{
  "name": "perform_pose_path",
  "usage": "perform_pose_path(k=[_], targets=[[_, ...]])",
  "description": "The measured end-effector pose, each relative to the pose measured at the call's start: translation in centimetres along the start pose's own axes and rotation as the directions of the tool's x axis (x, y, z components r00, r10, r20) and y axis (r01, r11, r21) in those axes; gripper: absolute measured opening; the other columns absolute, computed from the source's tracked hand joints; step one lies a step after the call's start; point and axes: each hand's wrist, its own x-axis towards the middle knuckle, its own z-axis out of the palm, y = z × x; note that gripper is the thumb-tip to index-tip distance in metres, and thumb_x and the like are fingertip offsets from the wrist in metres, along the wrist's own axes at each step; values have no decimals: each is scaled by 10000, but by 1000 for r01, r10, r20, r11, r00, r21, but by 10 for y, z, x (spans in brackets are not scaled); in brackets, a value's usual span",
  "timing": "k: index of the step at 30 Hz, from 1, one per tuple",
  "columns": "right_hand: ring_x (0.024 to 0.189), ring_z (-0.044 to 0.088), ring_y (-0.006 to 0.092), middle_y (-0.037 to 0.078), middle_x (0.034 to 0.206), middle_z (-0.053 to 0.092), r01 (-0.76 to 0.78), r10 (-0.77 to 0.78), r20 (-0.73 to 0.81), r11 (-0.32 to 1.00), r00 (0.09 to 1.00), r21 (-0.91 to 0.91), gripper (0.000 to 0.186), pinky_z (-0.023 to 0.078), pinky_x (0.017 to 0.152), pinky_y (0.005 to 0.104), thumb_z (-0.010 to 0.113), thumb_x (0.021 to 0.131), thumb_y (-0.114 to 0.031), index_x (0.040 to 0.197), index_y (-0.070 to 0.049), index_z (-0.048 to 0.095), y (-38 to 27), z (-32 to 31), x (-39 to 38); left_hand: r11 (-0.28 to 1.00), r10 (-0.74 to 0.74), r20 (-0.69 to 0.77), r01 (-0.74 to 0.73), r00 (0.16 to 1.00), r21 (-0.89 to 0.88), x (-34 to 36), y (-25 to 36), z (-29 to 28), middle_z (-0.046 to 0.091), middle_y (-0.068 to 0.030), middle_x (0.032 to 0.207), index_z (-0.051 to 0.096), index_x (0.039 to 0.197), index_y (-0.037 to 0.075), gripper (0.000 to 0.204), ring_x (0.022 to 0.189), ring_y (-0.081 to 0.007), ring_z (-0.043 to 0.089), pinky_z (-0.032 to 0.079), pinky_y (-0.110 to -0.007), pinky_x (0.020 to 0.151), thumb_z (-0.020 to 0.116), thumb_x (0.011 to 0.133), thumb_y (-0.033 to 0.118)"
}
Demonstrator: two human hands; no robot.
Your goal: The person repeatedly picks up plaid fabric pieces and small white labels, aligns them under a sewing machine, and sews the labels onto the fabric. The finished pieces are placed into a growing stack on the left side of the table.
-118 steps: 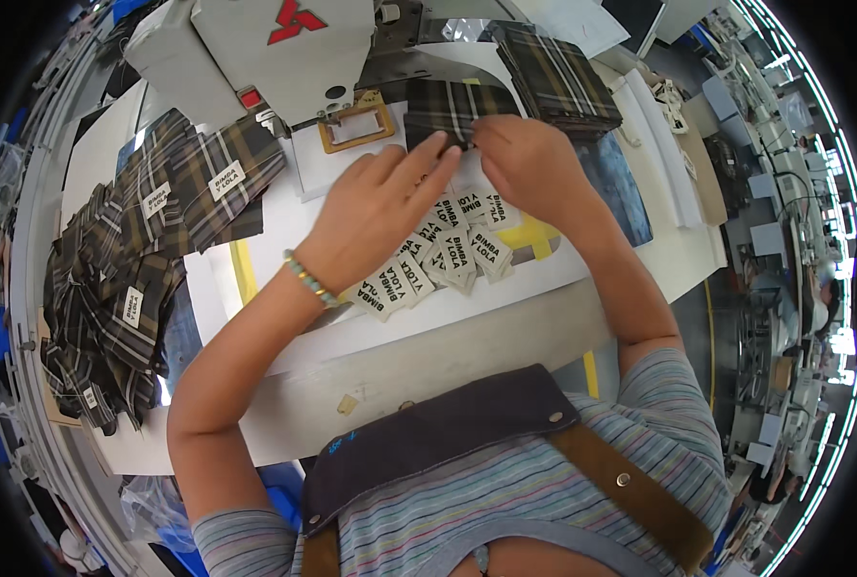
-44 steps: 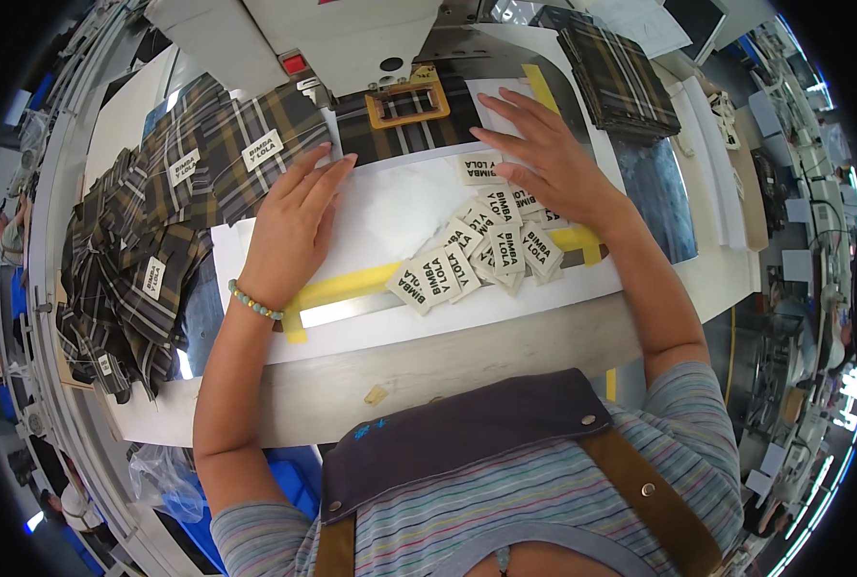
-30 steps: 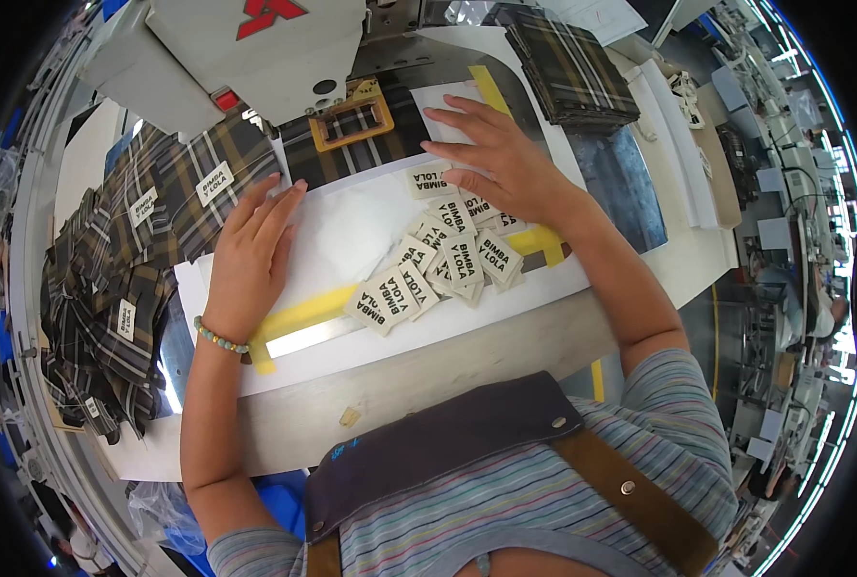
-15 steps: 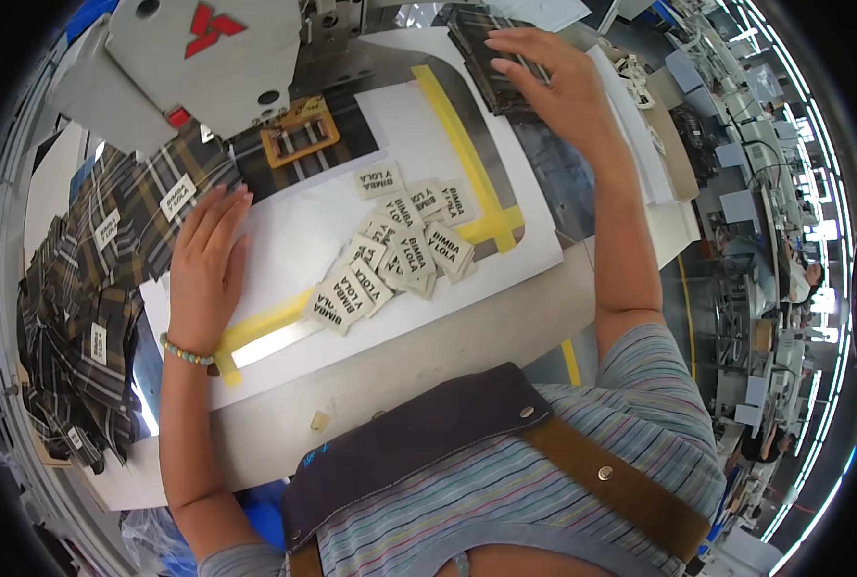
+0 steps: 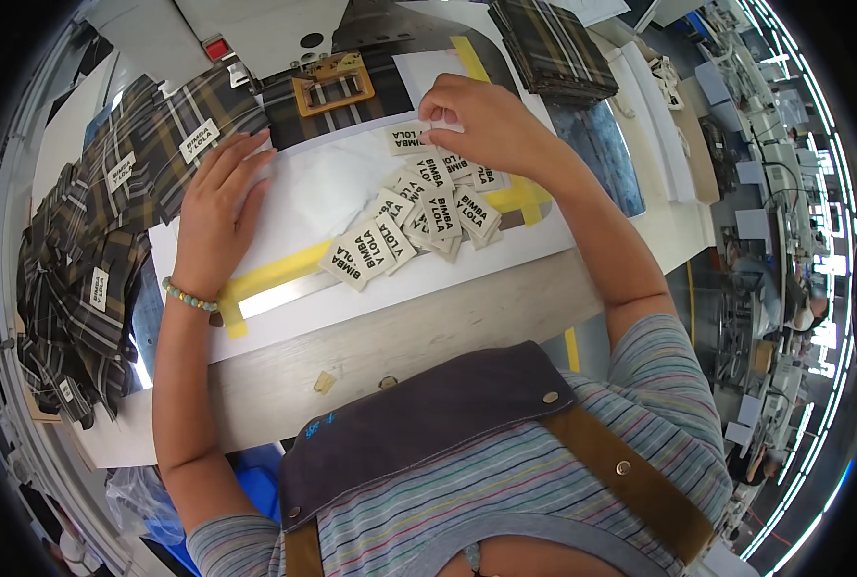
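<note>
Under the orange frame (image 5: 338, 105) lies plaid fabric (image 5: 390, 83), presumably clamped against slipping. The left hand (image 5: 221, 204) lies relaxed, holding nothing; the right hand (image 5: 481, 115) curls at piled labels (image 5: 440, 204), its grip unclear.

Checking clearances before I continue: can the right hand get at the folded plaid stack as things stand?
Probably yes: the folded plaid stack sits beyond the right hand and to its right, with nothing upright between them. The fingers are curled by the loose labels; whether they grip one is unclear.
</note>
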Motion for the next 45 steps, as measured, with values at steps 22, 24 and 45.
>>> perform_pose_path(k=[22,24,45], targets=[[867,722,118,40,1008,781,27,120,-265,870,957,492,142,542,739,282,742,993,-129,1089,-34,788,-56,-10,-5,636,-338,148,341,929,-692,51,68,17,772,-67,983,734,1090,-20,167,854,-143,709,570,-305,805,752,994,115],[897,708,129,57,1052,770,133,-28,-250,899,968,417,169,551,770,282,758,975,-106,1122,-28,787,-59,-16,-1,770,-256,133,285,958,-571,50,67,15,765,-84,958,727,1111,-22,173,846,-157,704,564,-302,786,747,987,97],[805,698,112,14,885,769,-338,229,269,801,936,495,225,552,738,295,811,867,-266,959,-61,800,27,-7,97,984,-144,-209,117,967,-135,54,16,20,736,-113,1089,738,1138,50,237,975,-345,692,573,-436,828,784,926,145]])
